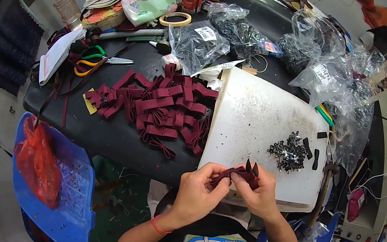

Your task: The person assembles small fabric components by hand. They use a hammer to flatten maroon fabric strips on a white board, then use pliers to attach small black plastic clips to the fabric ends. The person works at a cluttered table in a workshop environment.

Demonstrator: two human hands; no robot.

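A maroon ribbon bow [228, 173] is pinched between my two hands, over the near edge of the white board. My left hand [199, 189], with a red band at its wrist, grips the bow's left end between thumb and fingers. On its right end presses the thumb of my right hand [257, 192]. Two dark pointed tips of a tool [251, 166] stick up from the right hand; its handles are hidden in the palm. Several more maroon ribbon bows [161, 103] lie heaped on the black table. Small dark metal clips [289, 152] form a pile on the board.
The stained white board [261, 106] lies slanted on the black table [107, 138]. Orange-and-green-handled scissors [116, 61], a tape roll [175, 19] and clear plastic bags [200, 45] sit farther back. A blue scoop-shaped bin [77, 226] holds a red bag [36, 165] at left.
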